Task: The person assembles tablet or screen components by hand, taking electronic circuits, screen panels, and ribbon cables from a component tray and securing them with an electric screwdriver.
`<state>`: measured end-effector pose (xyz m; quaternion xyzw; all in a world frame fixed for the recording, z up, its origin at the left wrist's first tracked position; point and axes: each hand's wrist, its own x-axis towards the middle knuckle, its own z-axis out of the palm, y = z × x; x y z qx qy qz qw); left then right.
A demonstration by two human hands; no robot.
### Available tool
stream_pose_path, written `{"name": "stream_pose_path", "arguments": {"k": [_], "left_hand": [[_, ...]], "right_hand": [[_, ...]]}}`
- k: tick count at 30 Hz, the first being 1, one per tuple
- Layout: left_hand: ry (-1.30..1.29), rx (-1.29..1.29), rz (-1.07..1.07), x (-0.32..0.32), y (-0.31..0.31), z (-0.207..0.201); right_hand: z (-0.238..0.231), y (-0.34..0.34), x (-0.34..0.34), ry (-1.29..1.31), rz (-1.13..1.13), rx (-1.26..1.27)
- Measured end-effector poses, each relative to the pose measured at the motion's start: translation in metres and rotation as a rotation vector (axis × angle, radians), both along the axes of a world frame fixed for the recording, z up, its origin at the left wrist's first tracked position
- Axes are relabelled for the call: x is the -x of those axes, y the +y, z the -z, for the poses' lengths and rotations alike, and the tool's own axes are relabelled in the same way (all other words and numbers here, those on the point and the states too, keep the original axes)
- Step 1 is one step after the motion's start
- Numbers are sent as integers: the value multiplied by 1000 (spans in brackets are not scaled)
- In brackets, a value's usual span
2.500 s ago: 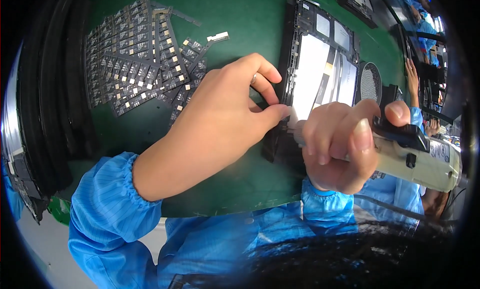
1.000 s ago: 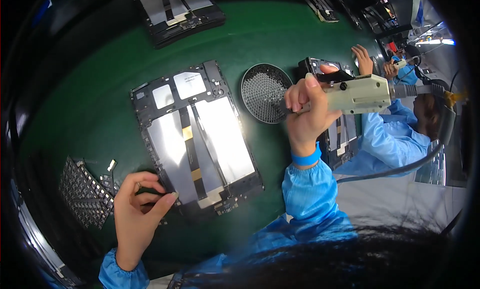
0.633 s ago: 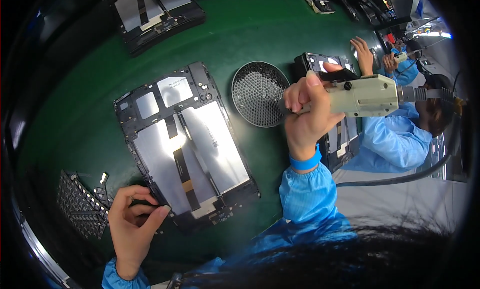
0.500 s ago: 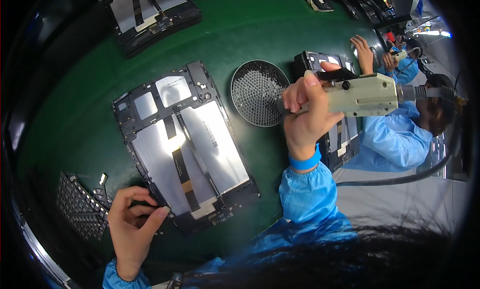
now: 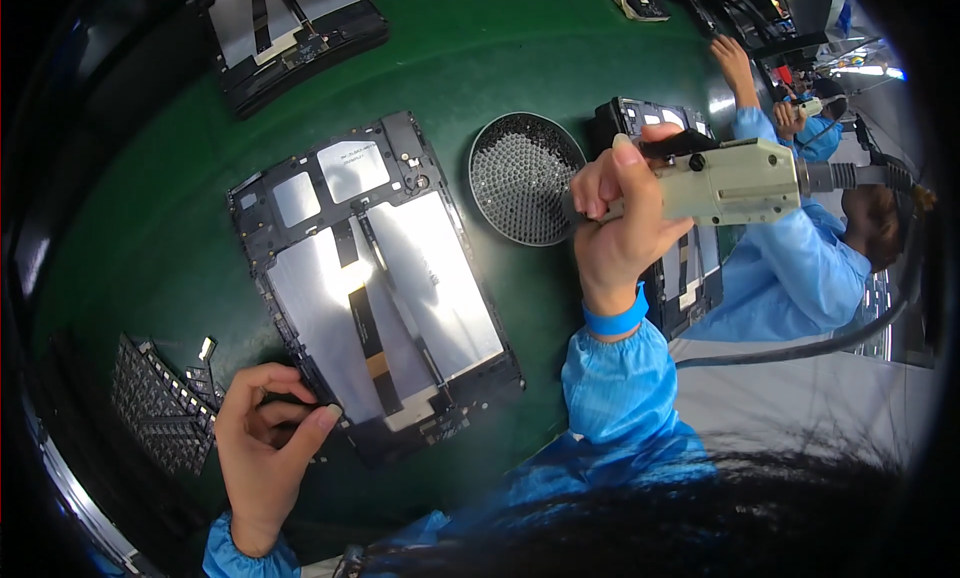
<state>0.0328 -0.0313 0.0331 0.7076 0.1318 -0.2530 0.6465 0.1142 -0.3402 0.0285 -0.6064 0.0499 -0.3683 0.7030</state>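
In front of me lies an opened tablet (image 5: 445, 278), its silver battery panels and dark flex cables exposed. My left hand (image 5: 265, 458) is closed at its lower left edge, thumb and fingers pinching the dark frame. A cream-coloured powered screwdriver (image 5: 745, 183) is gripped in my right hand (image 5: 622, 233), thumb on top and fingers wrapped around the front. It is held to the right of the tablet, its tip end by a round dark dish (image 5: 548, 131) with a dimpled inside. My right hand hides the tip.
Small dark parts in a rack-like pile (image 5: 165, 408) lie at the left. Another opened tablet (image 5: 290, 38) sits at the far left, and a further device (image 5: 690, 278) lies behind my right hand. A co-worker in a blue sleeve (image 5: 780, 268) is at the right, near the screwdriver's cable (image 5: 800, 361).
The view has shifted slightly, and my hands keep their grips. At the right, the co-worker's raised hand has moved farther away.
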Motion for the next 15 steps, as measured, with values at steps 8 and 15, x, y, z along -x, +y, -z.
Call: {"name": "stream_pose_path", "arguments": {"k": [8, 15], "left_hand": [[-16, -26, 0, 4, 4, 4], [-109, 123, 11, 6, 14, 20]], "right_hand": [[12, 6, -2, -17, -27, 78], [-21, 38, 27, -193, -259, -103]]}}
